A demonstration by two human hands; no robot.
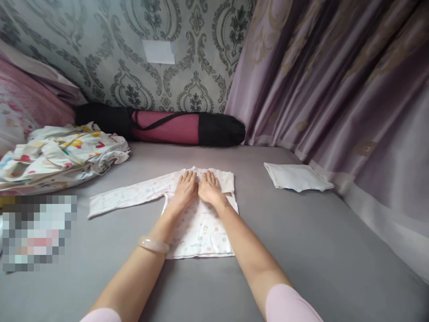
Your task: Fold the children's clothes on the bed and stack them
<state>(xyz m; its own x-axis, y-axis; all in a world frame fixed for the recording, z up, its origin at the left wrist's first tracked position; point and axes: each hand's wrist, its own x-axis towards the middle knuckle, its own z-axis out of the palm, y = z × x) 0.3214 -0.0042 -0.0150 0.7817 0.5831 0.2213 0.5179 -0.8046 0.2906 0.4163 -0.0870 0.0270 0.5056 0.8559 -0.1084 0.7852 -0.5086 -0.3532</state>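
A small white printed long-sleeved top [201, 228] lies flat on the grey bed sheet [301, 250]. One sleeve stretches out to the left; the right side is folded in. My left hand [185, 188] and my right hand [208, 187] lie side by side, palms down, on the upper part of the top. The fingers of both are stretched out flat and hold nothing. A pale bangle [153, 244] sits on my left wrist.
A folded white cloth [296, 176] lies to the right near the purple curtain [351, 89]. A pile of colourful printed bedding [56, 156] sits at the left. A rolled pink mat in a black bag [167, 126] lies along the patterned wall.
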